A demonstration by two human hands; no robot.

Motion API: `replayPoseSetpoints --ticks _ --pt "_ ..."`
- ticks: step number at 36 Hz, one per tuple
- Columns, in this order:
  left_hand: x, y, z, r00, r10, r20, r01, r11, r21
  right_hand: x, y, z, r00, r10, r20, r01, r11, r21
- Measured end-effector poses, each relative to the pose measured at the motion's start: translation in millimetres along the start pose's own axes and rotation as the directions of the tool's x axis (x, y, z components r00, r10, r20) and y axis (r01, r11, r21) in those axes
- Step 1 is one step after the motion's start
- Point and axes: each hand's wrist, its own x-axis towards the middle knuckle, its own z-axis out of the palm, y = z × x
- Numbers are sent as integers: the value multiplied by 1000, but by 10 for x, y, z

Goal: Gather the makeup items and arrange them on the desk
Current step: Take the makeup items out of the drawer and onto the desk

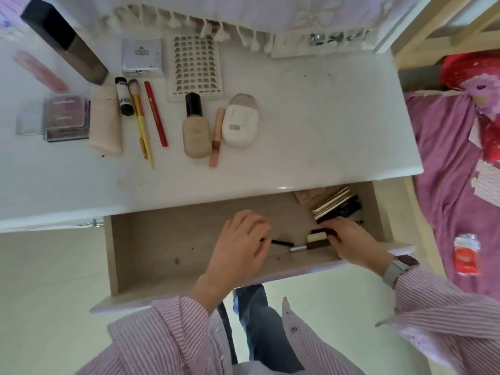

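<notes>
White desk (311,109) above open drawer (162,239).

Single head view, close, looking steeply down over desk (311,125) and open drawer (167,239)

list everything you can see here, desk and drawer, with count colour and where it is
desk: 1, white, upper half
drawer: 1, beige inside, pulled open under the desk
foundation bottle: 1, beige with black cap, desk middle
lash tray: 1, white, behind the bottle
compact: 1, white, right of the bottle
red pencil: 1, red, left of the bottle
brushes: 2, yellow handles, beside the pencil
pink tube: 1, pale pink, desk left
palette: 1, mauve, far left
small box: 1, silver-white, desk back
tall bottle: 1, brown and black, back left
gold case: 1, gold, drawer right corner
left hand: pinches a thin black stick in the drawer
right hand: grips a dark item in the drawer
</notes>
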Motion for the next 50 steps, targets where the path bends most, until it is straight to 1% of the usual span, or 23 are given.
replayPoseSetpoints --ticks 2,4,5,9,12,14,16,17,19,23,25,30,34,37,39,43,46,50 --pt "22 0 153 984 -84 157 84 996 9 46 145 31 994 85 72 -81 995 -54" --pt "80 -60 298 933 -186 309 193 981 8 117 206 20 982 151 114 -144 987 -65" --pt "120 -89 365 904 -220 365 222 974 37 160 215 17 975 175 136 -166 984 -71" --pt "241 -172 614 816 -276 507 202 959 197 281 169 66 932 258 256 -232 964 -127" --pt "268 -185 728 788 -303 536 184 946 265 306 135 124 911 292 291 -243 951 -193" --pt "270 -169 771 768 -311 560 176 943 281 305 104 125 928 283 242 -215 939 -269" --pt "264 -153 803 734 -324 597 181 940 288 318 77 142 952 245 182 -167 918 -361" --pt "258 -149 812 715 -335 614 187 937 294 330 62 159 958 227 176 -142 907 -397" --pt "255 -151 822 692 -353 629 205 932 298 352 23 174 952 216 216 -109 901 -419" --pt "280 -145 815 681 -372 631 234 927 294 351 -21 125 946 165 279 -69 943 -325" --pt "290 -138 798 661 -381 646 254 924 286 355 -23 114 943 127 309 -37 959 -280" --pt "252 -143 729 613 -410 675 357 906 226 388 -93 151 894 102 436 -32 986 -166" --pt "187 -158 638 622 -435 651 419 887 193 414 -178 177 902 27 430 43 987 -152" --pt "146 -176 562 641 -454 619 459 873 164 406 -226 175 890 -40 455 99 989 -106" --pt "126 -183 513 659 -461 595 478 867 142 404 -267 174 883 -57 466 120 987 -108" --pt "103 -141 386 735 -460 499 500 864 60 400 -360 164 866 -50 498 161 970 -182" --pt "79 -101 303 789 -448 419 491 871 6 380 -413 124 852 -19 523 183 947 -264" --pt "66 -36 209 828 -438 350 480 876 -40 343 -428 49 833 5 553 194 934 -301"
